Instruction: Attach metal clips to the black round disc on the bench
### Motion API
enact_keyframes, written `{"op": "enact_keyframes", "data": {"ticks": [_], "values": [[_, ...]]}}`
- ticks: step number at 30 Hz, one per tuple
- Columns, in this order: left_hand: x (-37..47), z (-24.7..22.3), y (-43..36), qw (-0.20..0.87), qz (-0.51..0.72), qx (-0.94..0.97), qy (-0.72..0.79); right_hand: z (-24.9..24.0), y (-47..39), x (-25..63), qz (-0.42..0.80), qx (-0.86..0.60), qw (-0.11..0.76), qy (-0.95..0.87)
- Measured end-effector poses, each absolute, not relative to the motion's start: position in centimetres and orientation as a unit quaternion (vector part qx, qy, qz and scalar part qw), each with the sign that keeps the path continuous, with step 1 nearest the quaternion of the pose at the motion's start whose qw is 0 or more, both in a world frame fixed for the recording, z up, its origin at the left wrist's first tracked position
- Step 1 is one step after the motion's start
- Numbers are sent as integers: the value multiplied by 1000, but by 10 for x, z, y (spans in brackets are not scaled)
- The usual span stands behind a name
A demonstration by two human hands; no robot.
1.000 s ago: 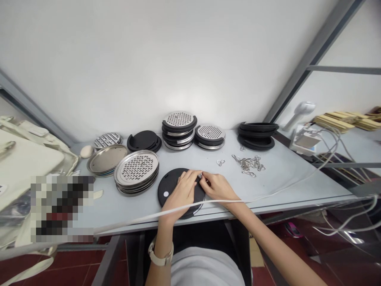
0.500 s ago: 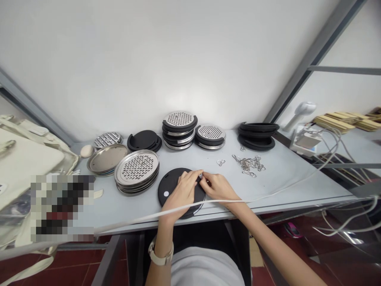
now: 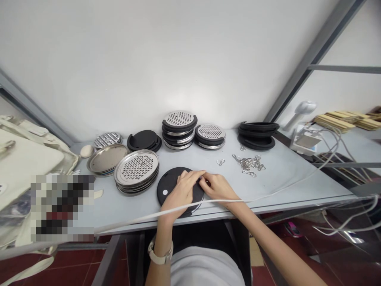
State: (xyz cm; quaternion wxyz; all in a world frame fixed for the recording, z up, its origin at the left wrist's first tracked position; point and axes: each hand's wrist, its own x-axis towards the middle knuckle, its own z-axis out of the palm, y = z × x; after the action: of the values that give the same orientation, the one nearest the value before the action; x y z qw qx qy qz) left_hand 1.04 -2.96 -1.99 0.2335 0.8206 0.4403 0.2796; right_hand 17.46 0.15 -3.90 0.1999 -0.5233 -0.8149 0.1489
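Note:
A black round disc (image 3: 166, 180) with a white dot lies flat near the table's front edge. Over its right half rests my left hand (image 3: 185, 190), fingers bent together around the far right rim. Against that same rim my right hand (image 3: 216, 186) is closed in a pinch, its fingertips meeting those of the left. Whatever sits between the fingertips is hidden now. To the right lies a single wire clip (image 3: 220, 162), with a heap of metal clips (image 3: 249, 163) beyond it.
Left of the disc stands a stack of perforated metal grater plates (image 3: 139, 169), beside plain metal plates (image 3: 107, 158). Along the wall are stacked black-rimmed graters (image 3: 179, 119) and black rings (image 3: 258, 137). A white cable (image 3: 256, 200) crosses in front of my forearms.
The disc and my left hand have shifted very slightly left. A metal glint seen between the fingertips before is now covered by the fingers.

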Motion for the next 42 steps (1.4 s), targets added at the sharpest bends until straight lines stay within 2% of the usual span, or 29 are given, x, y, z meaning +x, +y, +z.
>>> {"op": "enact_keyframes", "data": {"ticks": [21,42], "values": [[11,-13,-29,249,295,814,434,-40,0,173,183,-513,252,-800],[5,-19,-29,270,308,786,463,-39,1,173,187,-494,267,-806]]}}
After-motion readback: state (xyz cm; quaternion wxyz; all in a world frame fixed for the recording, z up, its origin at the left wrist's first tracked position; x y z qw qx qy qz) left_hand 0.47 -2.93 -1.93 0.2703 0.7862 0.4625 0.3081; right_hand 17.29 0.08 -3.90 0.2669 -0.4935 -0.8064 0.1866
